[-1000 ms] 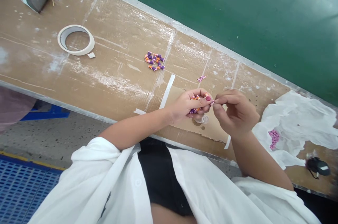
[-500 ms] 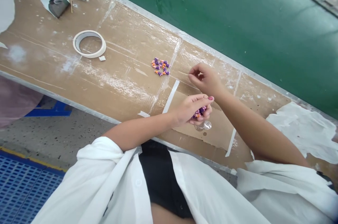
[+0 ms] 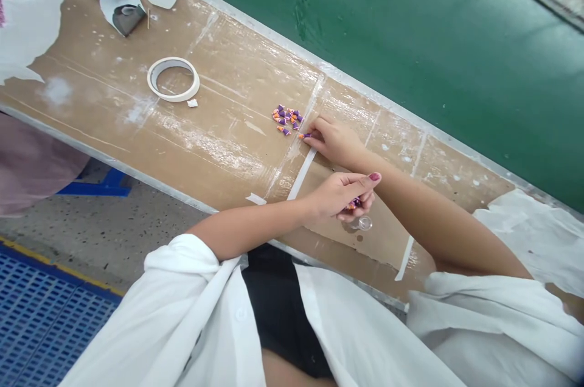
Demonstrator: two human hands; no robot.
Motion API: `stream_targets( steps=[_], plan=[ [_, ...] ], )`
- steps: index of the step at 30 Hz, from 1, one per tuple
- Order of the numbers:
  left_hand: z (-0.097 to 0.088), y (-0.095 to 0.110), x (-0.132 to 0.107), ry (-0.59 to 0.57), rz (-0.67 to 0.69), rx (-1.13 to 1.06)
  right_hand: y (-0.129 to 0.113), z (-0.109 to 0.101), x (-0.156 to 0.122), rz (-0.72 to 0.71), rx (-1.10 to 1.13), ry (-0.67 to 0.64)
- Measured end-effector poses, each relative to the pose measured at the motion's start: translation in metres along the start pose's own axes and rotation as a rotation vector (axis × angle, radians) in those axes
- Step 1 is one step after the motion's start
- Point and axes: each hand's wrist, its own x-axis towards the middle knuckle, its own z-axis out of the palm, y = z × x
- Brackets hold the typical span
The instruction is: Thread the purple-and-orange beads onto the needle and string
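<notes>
My right hand (image 3: 336, 140) pinches one small purple-and-orange figurine (image 3: 304, 136) between thumb and fingertips, low over the cardboard-covered table. Just beyond those fingertips lies a loose cluster of matching figurines (image 3: 287, 117), purple and orange with pinkish bits. Nearer my body, my left hand (image 3: 336, 195) is curled around a bunch of the same figurines (image 3: 353, 203); its fingers and thumb partly hide them. Beside the left hand's fingers, a small clear round container (image 3: 365, 223) shows on the brown paper sheet (image 3: 378, 241).
A roll of masking tape (image 3: 174, 97) lies to the left, with a torn scrap of paper (image 3: 192, 103) beside it. Sandpaper-like grey pieces (image 3: 123, 10) are further back. Crumpled white sheeting (image 3: 529, 235) covers the right end. A green surface (image 3: 387, 28) borders the far edge.
My right hand has moved left and down towards the cluster, and a figurine now shows in its pinch. The left hand stays curled around its bunch. The view has shifted slightly.
</notes>
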Motion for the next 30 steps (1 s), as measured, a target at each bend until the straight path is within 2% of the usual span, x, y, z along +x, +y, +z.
stream_targets(
  steps=[3, 6, 9, 11, 13, 16, 18, 20, 22, 24, 26, 28, 30],
  plan=[
    [-0.001, -0.004, 0.002, 0.06, 0.054, 0.053, 0.008, -0.014, -0.02, 0.08, 0.166, 0.114],
    [-0.001, -0.006, 0.002, 0.149, 0.12, 0.079, 0.011, -0.032, -0.05, 0.249, 0.565, 0.202],
    [-0.003, -0.006, 0.002, 0.253, 0.239, 0.082, 0.008, -0.047, -0.082, 0.4, 1.046, 0.133],
    [-0.004, -0.005, 0.002, 0.282, 0.318, 0.108, 0.003, -0.054, -0.1, 0.456, 1.246, 0.076],
    [-0.005, -0.005, 0.002, 0.268, 0.351, 0.163, -0.003, -0.056, -0.114, 0.484, 1.34, 0.018],
    [-0.006, -0.007, 0.003, 0.217, 0.294, 0.224, -0.009, -0.054, -0.129, 0.484, 1.377, -0.099],
    [-0.006, -0.007, 0.004, 0.193, 0.23, 0.233, -0.009, -0.051, -0.136, 0.467, 1.366, -0.146],
    [-0.005, -0.008, 0.005, 0.19, 0.172, 0.21, -0.002, -0.046, -0.139, 0.45, 1.282, -0.123],
    [-0.004, -0.007, 0.006, 0.199, 0.123, 0.158, 0.011, -0.04, -0.139, 0.446, 1.013, 0.016],
    [-0.004, -0.007, 0.008, 0.228, 0.084, 0.088, 0.027, -0.034, -0.136, 0.408, 0.585, 0.219],
    [-0.004, -0.006, 0.01, 0.286, 0.053, 0.017, 0.041, -0.027, -0.132, 0.312, 0.214, 0.339],
    [-0.004, -0.006, 0.011, 0.345, 0.025, -0.041, 0.049, -0.02, -0.127, 0.204, 0.046, 0.341],
    [-0.004, -0.005, 0.012, 0.378, 0.008, -0.079, 0.052, -0.013, -0.124, 0.144, -0.001, 0.31]
  ],
)
